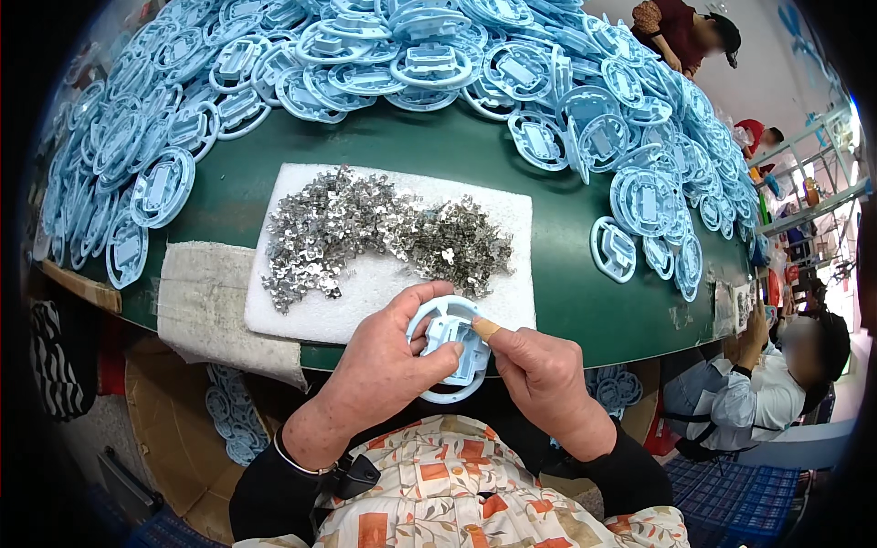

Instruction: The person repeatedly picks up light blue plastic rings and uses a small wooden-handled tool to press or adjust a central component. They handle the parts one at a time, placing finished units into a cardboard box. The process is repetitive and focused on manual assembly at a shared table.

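My left hand [365,361] grips a light blue round plastic part [469,363] by its left side, thumb across the raised middle. The part has an outer ring and a boxy centre, and is held just off the table's near edge. My right hand [553,379] is closed, its tan-taped fingertip pressing at the part's upper right rim. Whether something small is pinched there is hidden. Just beyond my hands, small silvery metal clips [320,228] lie heaped on a white foam board [370,312], with a darker cluster of them [461,247] on the right.
Many similar blue parts [429,64] are piled along the far side and both ends of the green table [571,283]. A greyish cloth-covered pad [215,297] adjoins the board's left. Below, a cardboard box [164,420] contains more parts. Another person [749,393] sits at the right.
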Demonstrator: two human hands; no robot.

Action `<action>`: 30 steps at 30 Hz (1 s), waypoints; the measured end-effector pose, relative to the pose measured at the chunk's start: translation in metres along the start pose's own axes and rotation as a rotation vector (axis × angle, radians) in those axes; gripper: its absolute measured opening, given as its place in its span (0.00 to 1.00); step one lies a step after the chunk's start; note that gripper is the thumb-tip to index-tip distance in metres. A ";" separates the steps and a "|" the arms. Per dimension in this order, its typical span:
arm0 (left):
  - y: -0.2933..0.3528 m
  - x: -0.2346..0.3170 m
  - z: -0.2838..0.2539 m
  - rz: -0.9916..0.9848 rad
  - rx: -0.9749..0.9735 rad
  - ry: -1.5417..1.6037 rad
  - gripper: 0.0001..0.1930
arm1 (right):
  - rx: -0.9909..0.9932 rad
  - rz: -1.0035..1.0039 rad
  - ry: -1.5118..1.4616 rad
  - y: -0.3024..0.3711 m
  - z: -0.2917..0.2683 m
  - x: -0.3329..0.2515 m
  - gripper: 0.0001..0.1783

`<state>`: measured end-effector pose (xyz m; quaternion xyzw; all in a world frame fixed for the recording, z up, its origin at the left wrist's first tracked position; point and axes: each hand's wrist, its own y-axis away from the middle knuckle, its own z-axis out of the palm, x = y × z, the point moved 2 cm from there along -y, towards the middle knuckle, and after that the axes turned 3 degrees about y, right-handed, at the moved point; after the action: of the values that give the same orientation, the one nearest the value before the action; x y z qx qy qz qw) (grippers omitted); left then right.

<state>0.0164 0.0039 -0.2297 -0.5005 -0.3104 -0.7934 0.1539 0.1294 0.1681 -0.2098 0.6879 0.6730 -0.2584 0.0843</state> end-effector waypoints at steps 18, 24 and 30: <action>0.001 -0.003 -0.001 0.023 -0.002 -0.043 0.30 | -0.114 -0.010 0.029 -0.009 -0.015 -0.003 0.21; 0.002 0.001 -0.001 0.036 -0.010 -0.068 0.30 | -0.274 0.021 0.142 -0.028 -0.032 -0.018 0.18; 0.001 -0.001 0.001 0.040 -0.002 -0.049 0.30 | -0.225 -0.026 0.095 -0.024 -0.030 -0.008 0.18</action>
<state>0.0181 0.0036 -0.2296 -0.5261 -0.3032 -0.7779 0.1617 0.1138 0.1768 -0.1748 0.6770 0.7097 -0.1494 0.1254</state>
